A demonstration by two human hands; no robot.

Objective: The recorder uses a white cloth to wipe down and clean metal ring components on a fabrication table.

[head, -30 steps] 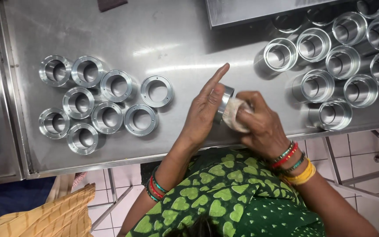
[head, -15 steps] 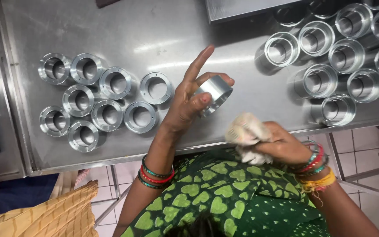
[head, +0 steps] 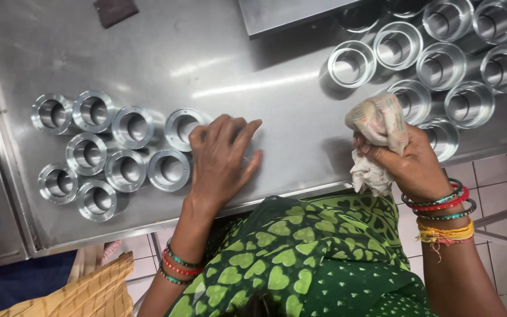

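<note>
While the left hand (head: 223, 158) covers a metal ring on the worktop (head: 165, 53), grasp unclear, right hand (head: 409, 164) fingers clench a cloth (head: 377, 120).

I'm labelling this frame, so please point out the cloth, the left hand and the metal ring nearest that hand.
cloth (head: 378, 120), head view, on the bunched upper part.
left hand (head: 221, 159), head view, on its back.
metal ring (head: 182, 126), head view, on its flat rim.
</note>
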